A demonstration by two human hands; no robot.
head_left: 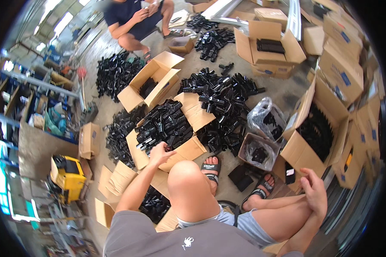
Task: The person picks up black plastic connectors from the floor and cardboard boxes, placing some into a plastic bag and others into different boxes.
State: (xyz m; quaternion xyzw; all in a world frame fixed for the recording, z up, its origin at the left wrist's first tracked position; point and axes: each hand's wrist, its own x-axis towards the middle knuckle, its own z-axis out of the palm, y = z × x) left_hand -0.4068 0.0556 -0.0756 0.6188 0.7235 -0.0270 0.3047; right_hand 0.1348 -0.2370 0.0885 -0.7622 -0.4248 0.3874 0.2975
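My left hand (160, 154) is over the near edge of an open cardboard box (188, 153) filled with short black tubular fittings (165, 124). Its thumb and fingers are apart, and I see nothing held in them. My right hand (314, 189) hangs loosely beside my right knee with its fingers partly extended and nothing in it. Close to it, a black piece with a white label (290, 175) leans near an open carton (304, 147) of black parts.
Loose black fittings (225, 96) lie heaped beyond the box. Another open carton (158, 88) stands farther off, where a person (137, 19) squats holding something small. A small box with a plastic liner (259, 152) sits before my feet. A yellow machine (67, 179) stands left; stacked cartons (341, 68) line the right.
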